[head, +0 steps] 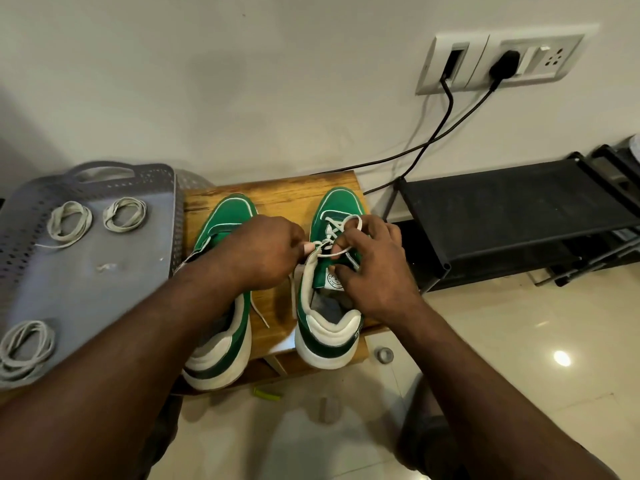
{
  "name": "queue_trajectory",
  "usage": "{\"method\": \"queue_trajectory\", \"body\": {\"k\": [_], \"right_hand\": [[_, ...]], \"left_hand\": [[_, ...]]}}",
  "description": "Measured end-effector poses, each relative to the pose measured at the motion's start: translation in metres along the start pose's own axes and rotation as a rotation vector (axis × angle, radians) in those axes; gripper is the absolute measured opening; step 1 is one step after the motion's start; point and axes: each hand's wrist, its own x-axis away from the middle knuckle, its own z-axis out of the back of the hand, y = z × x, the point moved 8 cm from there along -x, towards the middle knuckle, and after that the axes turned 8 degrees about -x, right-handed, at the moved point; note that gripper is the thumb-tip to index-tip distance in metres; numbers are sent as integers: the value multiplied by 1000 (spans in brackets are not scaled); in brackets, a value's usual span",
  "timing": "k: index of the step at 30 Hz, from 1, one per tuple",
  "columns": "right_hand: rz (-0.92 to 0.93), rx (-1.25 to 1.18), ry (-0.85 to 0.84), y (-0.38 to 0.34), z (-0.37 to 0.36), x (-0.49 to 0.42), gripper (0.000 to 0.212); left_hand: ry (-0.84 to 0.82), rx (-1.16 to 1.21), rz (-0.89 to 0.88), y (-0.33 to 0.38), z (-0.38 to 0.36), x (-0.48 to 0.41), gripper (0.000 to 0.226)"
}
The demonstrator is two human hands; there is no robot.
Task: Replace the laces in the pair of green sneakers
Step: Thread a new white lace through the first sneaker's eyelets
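Head view, the only one supplied. Two green sneakers stand side by side on a wooden stool (277,197), toes to the wall and heels to the person, presumably so that the eyelet rows face up within easy reach. Both hands work over the right sneaker (332,344). The left hand (266,254) has its fingers curled and pinches a strand of the white lace (341,233) at the top of the lacing. The right hand (375,275) has finger and thumb closed on a loop of the same lace, with its remaining fingers resting on the tongue. The lace lies directly between the two hands, crossed through the eyelets ahead of them; one loose end trails down onto the stool between the shoes. Whether the knot is being tied or undone cannot be determined. The left sneaker (230,216) lies under the left forearm, its lacing hidden. Three coiled laces (69,221) sit on the grey tray (86,282) just left of the stool, apart from both hands, probably staged there for access.
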Motion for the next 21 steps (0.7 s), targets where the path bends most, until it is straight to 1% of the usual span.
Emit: {"method": "queue_trajectory", "body": {"k": [1, 2, 3, 4, 5, 6, 8, 9, 10, 11, 12, 13, 14, 15, 16, 17, 18, 19, 20, 21], "right_hand": [[1, -5, -2, 0, -1, 0, 30], [3, -7, -8, 1, -1, 1, 31], [7, -11, -15, 1, -2, 1, 31], [11, -17, -20, 1, -1, 1, 32], [15, -29, -22, 1, -1, 1, 34], [17, -44, -20, 1, 1, 1, 37], [10, -56, -17, 2, 3, 0, 44], [5, -49, -19, 2, 4, 0, 48], [0, -39, -23, 2, 3, 0, 50], [-4, -31, -28, 1, 3, -1, 53], [-9, -27, -32, 1, 2, -1, 54], [-11, -26, -32, 1, 2, -1, 54], [-11, -26, -30, 1, 1, -1, 54], [-10, -27, -27, 2, 1, -2, 53], [-8, -31, -23, 3, 1, -1, 51], [-3, -38, -20, 3, 1, -1, 50], [2, -47, -16, 4, 2, -1, 48], [6, -56, -13, 4, 2, -1, 46], [6, -63, -12, 5, 2, -2, 45], [3, -69, -12, 5, 2, -2, 44]], "left_hand": [[-17, -5, -3, 0, 0, -2, 28], [-35, 48, 1, -1, 1, -1, 32], [-49, 152, 20, -2, 3, 1, 32], [-50, 321, 54, -6, 4, 4, 31], [-19, 568, 89, -10, 8, 5, 27], [41, 865, 112, -17, 13, 5, 22], [193, 1460, 80, -32, 30, 5, 22], [257, 1708, 49, -39, 36, 5, 25], [308, 1898, 40, -45, 38, 5, 27], [350, 2030, 51, -49, 37, 5, 28], [379, 2095, 81, -52, 34, 6, 29], [391, 2089, 109, -50, 31, 7, 27], [403, 1972, 148, -49, 29, 9, 24], [426, 1723, 193, -49, 31, 11, 20], [456, 1374, 229, -49, 34, 14, 18], [498, 1026, 229, -47, 40, 16, 16], [550, 748, 195, -42, 46, 19, 14], [596, 562, 143, -34, 51, 22, 12], [628, 429, 79, -25, 55, 25, 18], [623, 337, 2, -16, 56, 25, 24]]}}
